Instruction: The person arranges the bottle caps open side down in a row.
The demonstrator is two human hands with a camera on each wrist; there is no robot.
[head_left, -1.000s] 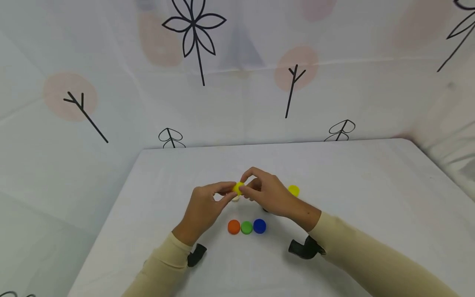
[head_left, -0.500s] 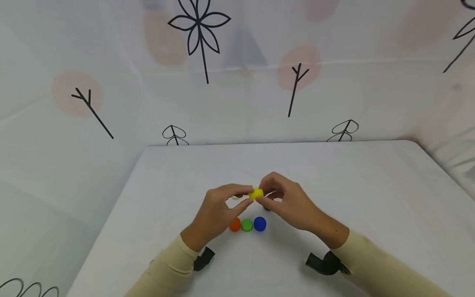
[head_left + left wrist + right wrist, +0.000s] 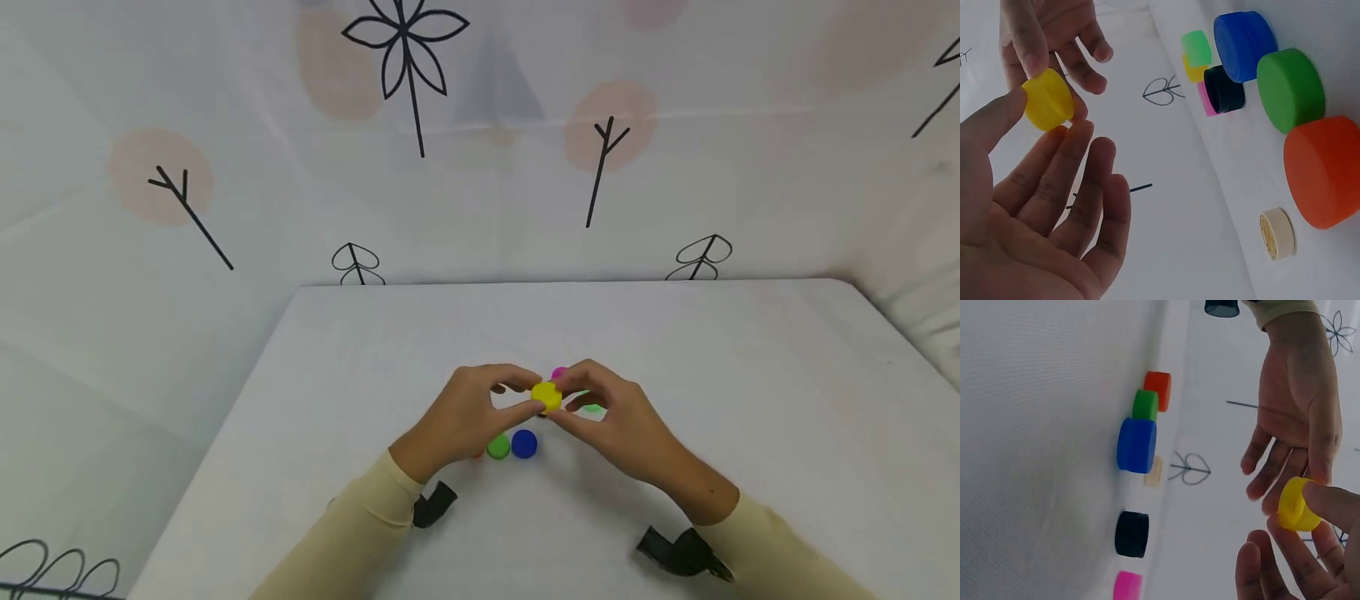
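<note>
A yellow bottle cap [image 3: 547,397] is pinched from both sides, raised above the white table. My left hand [image 3: 465,412] holds its left edge between thumb and fingertips. The opposite edge is between the thumb and fingers of my right hand [image 3: 621,423]. In the left wrist view, an orange cap [image 3: 1322,172], a green cap [image 3: 1291,90] and a blue cap [image 3: 1244,47] stand in a row on the table. Seen from the head, the left hand covers most of the orange one.
Beyond the row lie a black cap [image 3: 1132,534], a pink cap [image 3: 1127,585] and a small cream cap [image 3: 1277,233]. A mint green cap [image 3: 1196,48] overlaps another yellow cap [image 3: 1192,70] in the left wrist view. A patterned cloth [image 3: 480,192] hangs behind the table [image 3: 375,325].
Both hands have moved to the right with the yellow cap between them. The pink and mint green caps have come into the head view, while the orange one has become mostly covered.
</note>
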